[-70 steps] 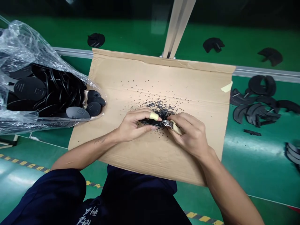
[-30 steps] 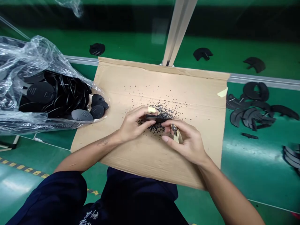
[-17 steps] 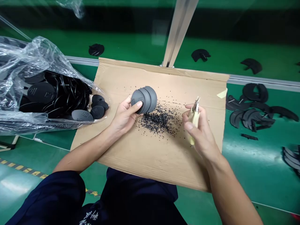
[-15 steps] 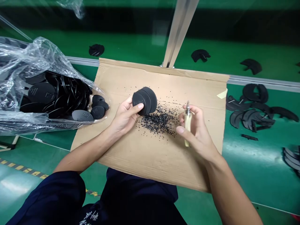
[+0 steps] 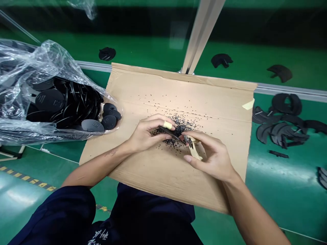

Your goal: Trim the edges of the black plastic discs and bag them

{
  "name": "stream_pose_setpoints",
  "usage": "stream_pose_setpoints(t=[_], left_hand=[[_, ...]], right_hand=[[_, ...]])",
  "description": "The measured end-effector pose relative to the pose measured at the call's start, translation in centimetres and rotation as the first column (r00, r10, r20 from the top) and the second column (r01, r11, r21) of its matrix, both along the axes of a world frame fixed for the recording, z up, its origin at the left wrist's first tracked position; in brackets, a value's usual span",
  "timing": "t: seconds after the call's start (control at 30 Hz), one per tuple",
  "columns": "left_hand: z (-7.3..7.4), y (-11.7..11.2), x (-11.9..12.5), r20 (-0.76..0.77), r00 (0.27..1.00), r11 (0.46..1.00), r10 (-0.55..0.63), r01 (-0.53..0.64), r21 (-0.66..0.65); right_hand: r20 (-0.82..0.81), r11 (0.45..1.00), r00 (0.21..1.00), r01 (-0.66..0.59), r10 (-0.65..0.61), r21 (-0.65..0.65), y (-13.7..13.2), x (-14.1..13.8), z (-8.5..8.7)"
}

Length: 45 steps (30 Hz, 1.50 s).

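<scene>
Between the fingers and thumb of my left hand is a black round plastic piece, seen nearly edge-on; whether it is one disc or a stack I cannot tell. Yellowish tape wraps one of that hand's fingers. My right hand holds small cutting pliers with cream handles, their jaws at the right end of the black piece. Below both hands a pile of tiny black plastic bits lies scattered on a cardboard sheet.
At the left a clear plastic bag lies open, full of black discs, some spilling onto the cardboard. Curved black parts lie on the green surface at the right. A metal post rises behind the cardboard.
My left hand has turned the black piece from face-up to edge-on and lowered it rightward. The pliers have moved left and down, and their jaws now meet the piece.
</scene>
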<state>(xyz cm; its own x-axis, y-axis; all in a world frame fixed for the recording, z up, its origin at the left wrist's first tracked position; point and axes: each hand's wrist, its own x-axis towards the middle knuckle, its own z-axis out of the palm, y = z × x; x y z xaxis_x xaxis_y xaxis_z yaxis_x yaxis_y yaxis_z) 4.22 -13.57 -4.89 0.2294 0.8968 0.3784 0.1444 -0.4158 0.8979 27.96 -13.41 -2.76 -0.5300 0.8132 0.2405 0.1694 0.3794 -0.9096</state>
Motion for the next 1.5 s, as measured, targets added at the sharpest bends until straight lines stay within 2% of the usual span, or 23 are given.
stream_pose_setpoints(t=[0.13,0.2,0.3,0.4,0.57,0.77,1.03,1.3,1.5], left_hand=[[0.1,0.1,-0.3,-0.097,0.995,0.994,-0.025,0.035,0.1],[0.0,0.0,-0.4,-0.11,0.993,0.992,-0.031,0.044,0.118],[0.0,0.0,-0.5,-0.076,0.996,0.989,-0.038,0.049,0.139],[0.0,0.0,-0.5,-0.019,0.999,0.993,-0.045,0.047,0.111],[0.1,0.0,-0.3,0.07,0.996,0.996,-0.056,0.051,0.069],[0.1,0.0,-0.1,0.075,0.994,0.991,-0.078,0.069,0.116],[0.0,-0.1,-0.1,0.089,0.993,0.99,-0.077,0.065,0.126],[-0.3,-0.2,-0.1,0.161,0.983,0.995,-0.089,0.081,0.055],[-0.3,-0.3,0.0,0.173,0.98,0.995,-0.095,0.092,0.027]], right_hand=[[0.002,1.0,1.0,-0.02,0.02,-0.02,0.1,0.2,0.1],[0.015,0.999,0.999,0.031,-0.031,-0.008,0.2,0.4,0.0],[0.122,0.98,0.982,0.123,-0.143,0.159,0.6,0.7,-0.2],[0.221,0.937,0.96,0.087,-0.17,0.339,1.2,0.9,-0.3],[0.236,0.903,0.964,0.011,-0.125,0.431,1.3,0.9,-0.5],[0.278,0.839,0.944,0.0,-0.18,0.543,1.0,0.9,-0.7],[0.278,0.787,0.938,-0.01,-0.207,0.617,0.9,1.0,-0.7],[0.311,0.732,0.914,-0.023,-0.262,0.681,0.8,1.0,-0.9],[0.39,0.752,0.879,-0.058,-0.273,0.657,0.5,1.0,-0.3]])
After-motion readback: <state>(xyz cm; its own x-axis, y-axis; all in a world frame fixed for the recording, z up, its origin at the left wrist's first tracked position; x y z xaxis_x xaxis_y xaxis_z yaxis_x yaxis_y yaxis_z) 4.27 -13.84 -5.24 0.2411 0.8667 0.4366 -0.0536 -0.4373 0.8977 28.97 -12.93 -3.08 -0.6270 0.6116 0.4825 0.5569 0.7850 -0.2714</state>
